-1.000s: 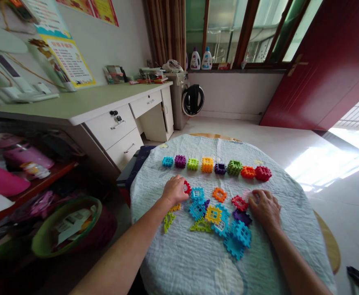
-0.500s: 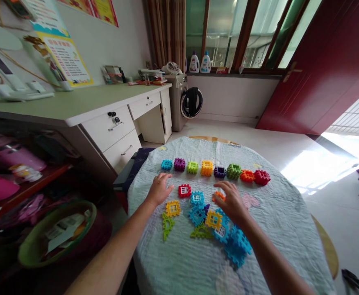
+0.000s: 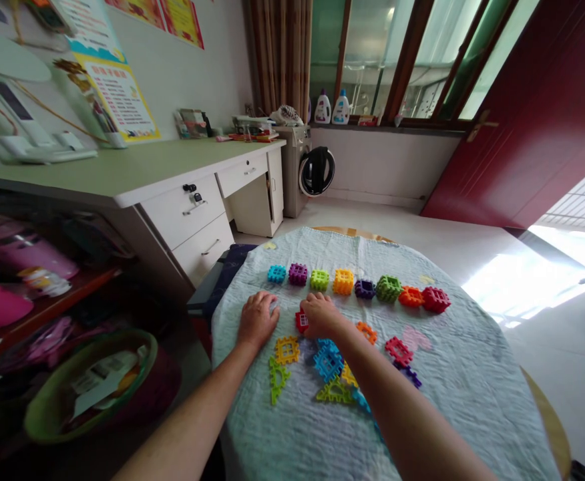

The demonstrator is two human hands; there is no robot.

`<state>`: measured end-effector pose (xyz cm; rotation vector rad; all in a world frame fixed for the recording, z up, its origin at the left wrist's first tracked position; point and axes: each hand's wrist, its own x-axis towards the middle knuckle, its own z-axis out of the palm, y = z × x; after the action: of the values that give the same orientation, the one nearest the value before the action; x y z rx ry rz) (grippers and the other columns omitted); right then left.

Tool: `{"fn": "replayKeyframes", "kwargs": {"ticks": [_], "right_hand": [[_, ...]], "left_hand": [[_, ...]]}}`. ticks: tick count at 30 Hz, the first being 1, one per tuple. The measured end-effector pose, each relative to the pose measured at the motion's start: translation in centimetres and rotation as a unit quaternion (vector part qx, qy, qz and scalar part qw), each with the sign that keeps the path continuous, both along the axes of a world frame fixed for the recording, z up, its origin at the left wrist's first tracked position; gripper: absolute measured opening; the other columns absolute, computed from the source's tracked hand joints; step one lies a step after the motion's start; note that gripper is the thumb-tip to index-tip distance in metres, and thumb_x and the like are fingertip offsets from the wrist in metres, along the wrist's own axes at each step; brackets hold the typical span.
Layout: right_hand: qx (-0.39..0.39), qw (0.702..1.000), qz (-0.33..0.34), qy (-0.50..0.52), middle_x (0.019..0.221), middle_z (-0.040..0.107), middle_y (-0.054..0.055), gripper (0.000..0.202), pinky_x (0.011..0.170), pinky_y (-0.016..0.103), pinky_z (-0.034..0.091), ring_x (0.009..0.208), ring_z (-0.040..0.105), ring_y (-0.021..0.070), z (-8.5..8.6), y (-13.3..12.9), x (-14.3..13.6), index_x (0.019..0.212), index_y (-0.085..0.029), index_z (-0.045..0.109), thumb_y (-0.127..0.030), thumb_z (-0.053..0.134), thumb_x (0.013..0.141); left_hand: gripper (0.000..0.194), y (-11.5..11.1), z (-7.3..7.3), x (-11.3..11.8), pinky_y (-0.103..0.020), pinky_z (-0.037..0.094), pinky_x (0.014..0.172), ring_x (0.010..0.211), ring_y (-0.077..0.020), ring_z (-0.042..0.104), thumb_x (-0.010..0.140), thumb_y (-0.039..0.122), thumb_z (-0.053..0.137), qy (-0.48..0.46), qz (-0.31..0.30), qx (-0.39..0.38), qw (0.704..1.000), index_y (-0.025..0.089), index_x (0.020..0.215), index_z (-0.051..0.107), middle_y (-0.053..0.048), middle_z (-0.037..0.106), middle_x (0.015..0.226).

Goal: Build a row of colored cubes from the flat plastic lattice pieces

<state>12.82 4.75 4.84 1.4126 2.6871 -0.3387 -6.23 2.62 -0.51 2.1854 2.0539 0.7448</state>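
My right hand (image 3: 319,316) reaches across to the middle of the table, its fingers curled onto a red window block (image 3: 301,321) and covering that block's right side. My left hand (image 3: 258,318) rests on the cloth to the left, fingers apart, with no block visible in it. Below it lie a yellow window block (image 3: 287,350) and a green triangular piece (image 3: 278,379). Under my right forearm are a blue square block (image 3: 328,361), a second green triangle (image 3: 334,391) and a partly hidden yellow block (image 3: 348,375). The light blue window block is mostly hidden behind my right hand.
A row of coloured blocks runs along the far side, from light blue (image 3: 276,273) to red (image 3: 436,299). Right of my forearm lie an orange piece (image 3: 367,333), a red piece (image 3: 399,350) and a dark purple piece (image 3: 411,375). A cloth (image 3: 453,414) covers the round table.
My right hand has moved left from the orange piece to the red window block. My left hand has shifted slightly down in view. Red and purple pieces right of my forearm are now uncovered.
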Motion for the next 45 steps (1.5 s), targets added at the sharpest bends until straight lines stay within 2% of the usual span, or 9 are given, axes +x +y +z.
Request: {"fn": "replayKeyframes", "kwargs": {"ticks": [3,6,9,12,15,18,22,30,45], "right_hand": [[0.011,0.998,-0.006,0.054,0.113,0.058,0.011,0.049,0.089,0.039,0.04,0.106,0.049,0.0267,0.9,-0.2,1.1,0.108,-0.018,0.063,-0.031,0.075,0.062],[0.038,0.988,-0.052,0.141,0.112,0.056,0.008,0.051,0.092,0.038,0.039,0.106,0.047,0.0241,2.6,-0.3,5.4,0.113,-0.02,0.06,-0.03,0.073,0.064],[0.078,0.971,-0.14,0.178,0.109,0.056,0.007,0.043,0.09,0.036,0.04,0.101,0.048,0.0226,4.3,0.1,12.9,0.11,-0.02,0.061,-0.025,0.068,0.067],[0.13,0.951,-0.234,0.157,0.109,0.056,0.008,0.044,0.09,0.036,0.04,0.101,0.049,0.0233,4.8,1.0,21.8,0.111,-0.021,0.06,-0.025,0.066,0.068],[0.128,0.931,-0.324,0.11,0.11,0.057,0.008,0.047,0.087,0.034,0.042,0.099,0.051,0.0231,4.0,2.2,29.1,0.111,-0.022,0.061,-0.025,0.067,0.065],[0.076,0.93,-0.354,0.061,0.109,0.057,0.008,0.049,0.083,0.032,0.043,0.098,0.052,0.0224,2.6,3.5,33.3,0.112,-0.021,0.062,-0.024,0.068,0.063],[0.054,0.934,-0.349,0.043,0.11,0.058,0.008,0.05,0.082,0.031,0.044,0.098,0.053,0.0217,1.3,4.8,35.0,0.113,-0.021,0.062,-0.024,0.068,0.063],[0.022,0.94,-0.339,0.023,0.117,0.059,0.011,0.055,0.087,0.035,0.046,0.106,0.055,0.0275,0.4,6.0,35.0,0.118,-0.018,0.064,-0.021,0.069,0.063],[-0.002,0.942,-0.334,0.006,0.123,0.059,0.014,0.06,0.09,0.039,0.047,0.111,0.054,0.0311,1.4,6.0,35.1,0.123,-0.019,0.063,-0.019,0.07,0.063]], "left_hand": [[0.024,0.1,-0.4,-0.2,-0.041,0.045,0.097,0.106,-0.0269,0.057,0.085,0.026,0.052,0.004,-0.003,0.007,1.0,0.018,0.104,0.064,-0.01,0.064,0.112],[0.025,0.3,-0.9,-0.4,-0.041,0.045,0.097,0.106,-0.0273,0.058,0.084,0.026,0.051,0.011,-0.003,0.022,1.0,0.018,0.103,0.065,-0.01,0.065,0.112],[0.026,0.6,-1.5,-0.6,-0.042,0.046,0.095,0.104,-0.0279,0.059,0.085,0.028,0.049,0.027,-0.014,0.038,0.999,0.018,0.104,0.064,-0.011,0.065,0.11],[0.027,0.8,-1.8,-0.8,-0.042,0.047,0.093,0.102,-0.0284,0.059,0.085,0.029,0.048,0.045,-0.021,0.05,0.997,0.017,0.102,0.064,-0.011,0.065,0.109],[0.027,0.9,-1.9,-0.9,-0.041,0.047,0.091,0.101,-0.028,0.059,0.085,0.029,0.047,0.055,-0.02,0.059,0.997,0.017,0.101,0.064,-0.01,0.065,0.108],[0.026,1.0,-2.1,-1.0,-0.04,0.047,0.09,0.1,-0.0271,0.06,0.085,0.031,0.047,0.056,-0.023,0.064,0.996,0.018,0.1,0.063,-0.01,0.066,0.106],[0.026,1.1,-2.3,-1.1,-0.041,0.048,0.089,0.098,-0.0272,0.061,0.085,0.032,0.047,0.055,-0.029,0.068,0.996,0.018,0.1,0.063,-0.01,0.066,0.105],[0.025,1.2,-2.4,-1.2,-0.041,0.048,0.09,0.098,-0.0273,0.061,0.085,0.032,0.047,0.061,-0.033,0.075,0.995,0.018,0.099,0.062,-0.01,0.065,0.104],[0.026,1.1,-2.4,-1.3,-0.042,0.046,0.093,0.101,-0.0277,0.059,0.086,0.033,0.046,0.074,-0.033,0.06,0.995,0.018,0.102,0.061,-0.01,0.064,0.107]]}}
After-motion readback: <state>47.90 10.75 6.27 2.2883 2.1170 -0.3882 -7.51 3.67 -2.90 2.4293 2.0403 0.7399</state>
